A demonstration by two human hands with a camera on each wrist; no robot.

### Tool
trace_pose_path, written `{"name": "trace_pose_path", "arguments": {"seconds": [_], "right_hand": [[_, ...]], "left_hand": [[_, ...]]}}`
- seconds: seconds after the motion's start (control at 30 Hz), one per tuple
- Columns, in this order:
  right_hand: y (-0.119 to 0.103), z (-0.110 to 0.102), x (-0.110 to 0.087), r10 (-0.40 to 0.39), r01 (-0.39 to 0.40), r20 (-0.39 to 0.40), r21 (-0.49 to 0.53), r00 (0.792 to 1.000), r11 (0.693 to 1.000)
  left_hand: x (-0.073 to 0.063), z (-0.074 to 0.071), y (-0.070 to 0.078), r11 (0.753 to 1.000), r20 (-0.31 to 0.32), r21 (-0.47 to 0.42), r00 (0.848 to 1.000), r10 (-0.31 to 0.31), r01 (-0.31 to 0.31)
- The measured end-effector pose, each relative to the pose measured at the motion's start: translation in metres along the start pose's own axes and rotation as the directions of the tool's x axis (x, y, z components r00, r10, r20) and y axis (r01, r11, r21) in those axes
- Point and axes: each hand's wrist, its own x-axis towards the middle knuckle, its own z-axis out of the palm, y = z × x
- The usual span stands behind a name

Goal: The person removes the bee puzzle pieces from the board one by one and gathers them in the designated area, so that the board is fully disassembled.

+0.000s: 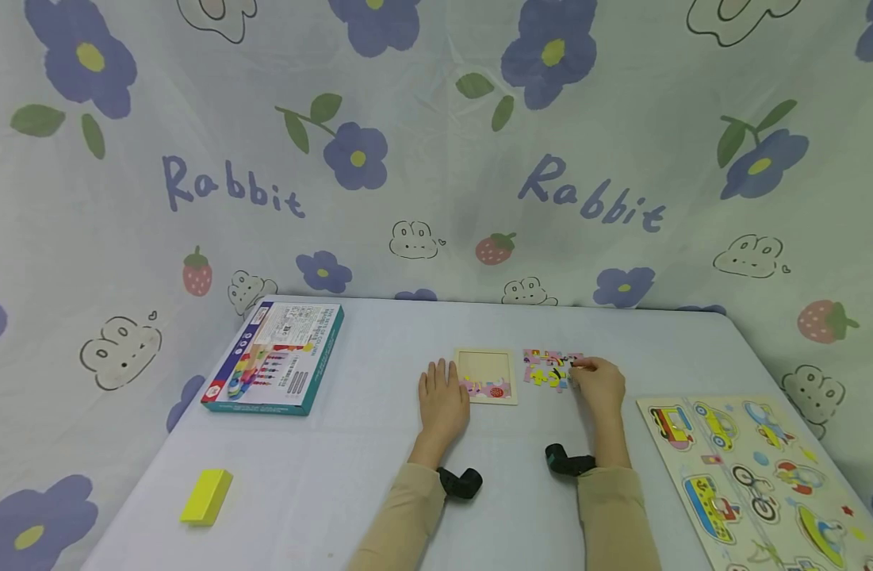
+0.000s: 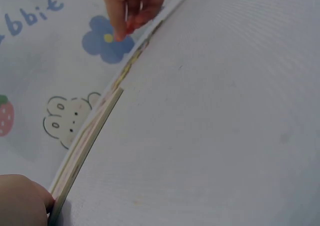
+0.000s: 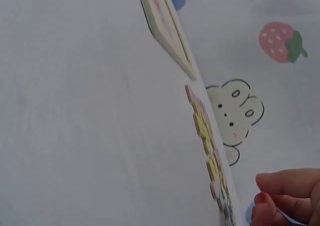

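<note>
The left hand lies fingers straight against the left edge of the partly filled tray, while the right hand, fingertips together, works the pieces just right of it, its grip impossible to tell!

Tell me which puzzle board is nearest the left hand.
The small square board, beside the left hand; the large vehicle board lies beyond the right hand.

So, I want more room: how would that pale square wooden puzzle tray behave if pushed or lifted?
The pale square wooden puzzle tray probably stays stiff, given its straight rim. Lying flat and low, it should slide rather than roll or tip. Tilted, it might spill the pink patterned flat pieces along its near side.
</note>
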Motion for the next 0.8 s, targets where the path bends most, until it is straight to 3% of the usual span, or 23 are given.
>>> {"name": "trace_pose_path", "arguments": {"seconds": [0.3,0.8], "right_hand": [[-0.029,0.035,-0.011,-0.100,0.052,0.208,0.223,0.973,0.973],[-0.052,0.077,-0.038,-0.225,0.146,0.352,0.239,0.908,0.960]], "left_hand": [[0.000,0.002,-0.002,1.000,-0.010,0.000,1.000,0.005,-0.005],[0.000,0.000,-0.001,1.000,-0.019,0.000,1.000,0.002,-0.002]]}}
